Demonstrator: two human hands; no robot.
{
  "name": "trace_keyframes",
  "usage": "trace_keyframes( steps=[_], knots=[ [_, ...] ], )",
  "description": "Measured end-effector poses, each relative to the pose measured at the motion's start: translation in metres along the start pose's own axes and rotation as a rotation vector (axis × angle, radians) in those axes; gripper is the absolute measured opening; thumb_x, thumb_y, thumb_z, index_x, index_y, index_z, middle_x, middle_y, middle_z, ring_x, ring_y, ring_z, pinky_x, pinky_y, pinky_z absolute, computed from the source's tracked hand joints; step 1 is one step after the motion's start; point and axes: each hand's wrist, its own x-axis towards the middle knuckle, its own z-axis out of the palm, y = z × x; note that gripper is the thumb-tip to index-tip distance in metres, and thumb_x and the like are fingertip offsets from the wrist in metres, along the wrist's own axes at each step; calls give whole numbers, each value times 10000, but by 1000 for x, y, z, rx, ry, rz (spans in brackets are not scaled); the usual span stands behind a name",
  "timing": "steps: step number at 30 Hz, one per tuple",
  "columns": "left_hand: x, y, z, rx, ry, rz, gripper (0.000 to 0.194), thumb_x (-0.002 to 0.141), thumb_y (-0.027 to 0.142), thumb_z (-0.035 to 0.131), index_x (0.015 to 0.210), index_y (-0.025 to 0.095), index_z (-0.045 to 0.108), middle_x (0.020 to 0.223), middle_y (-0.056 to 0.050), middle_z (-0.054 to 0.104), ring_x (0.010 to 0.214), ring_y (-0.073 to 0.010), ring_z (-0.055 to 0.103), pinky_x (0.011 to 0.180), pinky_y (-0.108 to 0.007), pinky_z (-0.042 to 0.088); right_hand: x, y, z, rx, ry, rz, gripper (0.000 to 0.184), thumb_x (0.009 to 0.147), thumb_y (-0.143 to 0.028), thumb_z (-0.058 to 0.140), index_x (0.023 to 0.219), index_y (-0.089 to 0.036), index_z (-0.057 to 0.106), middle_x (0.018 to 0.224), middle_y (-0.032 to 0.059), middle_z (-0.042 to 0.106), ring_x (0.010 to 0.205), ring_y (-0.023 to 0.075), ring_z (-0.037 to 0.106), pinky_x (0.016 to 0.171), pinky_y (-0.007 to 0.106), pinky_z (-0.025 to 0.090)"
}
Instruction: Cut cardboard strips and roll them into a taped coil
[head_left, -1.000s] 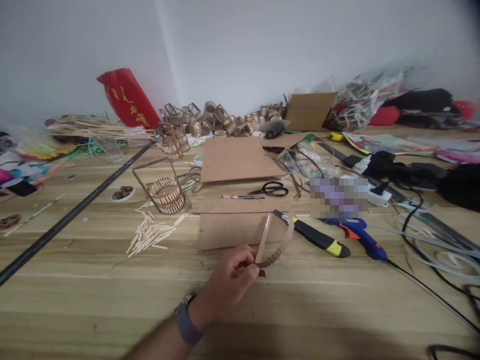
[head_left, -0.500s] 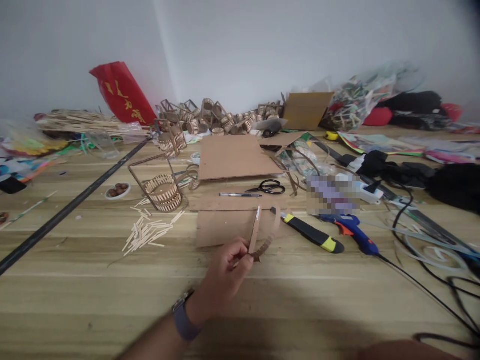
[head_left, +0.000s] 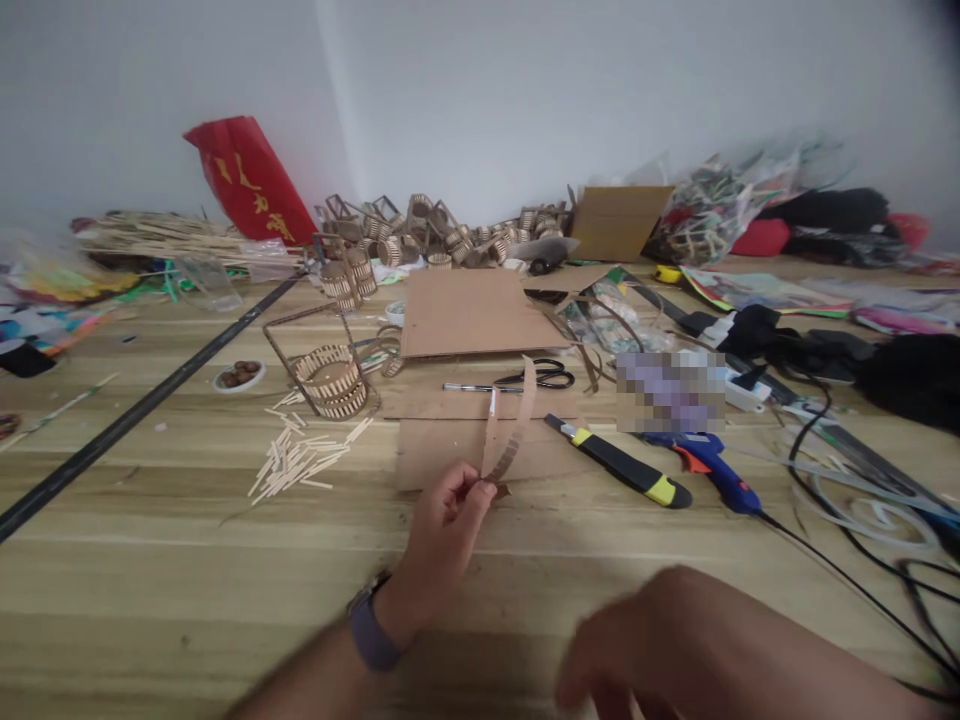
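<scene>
Brown strip: over the desk, long end towards twelve o'clock.
Left grip: pinching the strip's lower part.
Right grip: five o'clock from it, blurred; can't tell if holding anything.
Strip step: held ready, seemingly.
Next move: steady left pinch, probably.

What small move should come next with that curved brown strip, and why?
Probably bring the right hand up to steady the upper end of the curved brown strip. The left hand pinches it near its lower end only, no hand supports the upper end, and the right hand is apart from it, low in the view.
</scene>
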Motion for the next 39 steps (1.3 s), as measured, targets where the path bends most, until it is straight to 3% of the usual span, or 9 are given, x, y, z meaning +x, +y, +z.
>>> trace_keyframes(
  steps=[3,7,10,12,17,23,29,34,39],
  knots=[
    [1,-1,1,52,58,88,243,885,330,492,685,197,452,683,21,458,643,-127,452,591,-234,366,44,7,13,52,-62,5,120,800,-326,726,912,-289,706,744,1,673,627,166,633,523,258,503],
    [-2,-2,2,182,46,258,184,884,223,493,703,187,492,808,-9,535,714,-131,508,619,-226,394,72,19,42,288,33,-95,268,772,-333,754,1011,-235,683,953,65,696,824,202,667,687,314,568],
    [-4,0,2,237,30,295,173,882,194,494,709,186,504,843,-22,566,740,-136,535,644,-223,420,71,27,57,379,123,-253,165,835,-331,709,978,-248,703,970,71,721,934,220,673,804,361,565],
    [-4,2,2,256,11,304,170,874,184,499,704,187,505,846,-27,573,756,-140,550,658,-221,433,68,31,61,409,176,-286,98,869,-288,675,950,-254,717,924,61,738,909,211,692,785,347,574],
    [-3,6,2,282,-14,327,176,856,149,488,686,191,506,839,-39,594,781,-152,572,704,-234,445,65,35,62,368,246,-285,123,861,-160,655,883,-262,720,891,38,764,850,191,723,740,310,588],
    [-6,6,4,286,-36,351,183,836,113,487,670,192,483,824,-35,593,762,-145,559,706,-230,430,61,31,62,357,310,-290,151,855,-129,644,896,-264,696,892,24,767,843,175,730,737,277,589],
    [-4,6,1,266,-45,339,183,823,125,497,653,189,474,805,-29,592,715,-135,532,684,-232,415,59,30,61,432,304,-217,77,905,-226,607,877,-251,675,847,37,764,807,188,736,688,284,599],
    [-2,9,-1,192,-123,307,199,812,146,518,623,187,467,771,-20,582,685,-130,522,643,-229,399,60,29,57,448,320,-119,202,956,-347,536,837,-229,647,801,63,750,735,180,729,629,269,596],
    [0,8,-2,48,-189,224,184,849,250,538,684,183,494,799,-22,552,725,-141,519,648,-236,400,60,25,54,312,385,-245,84,917,-200,555,881,-255,607,815,36,748,745,176,727,637,275,586]
  ],
)
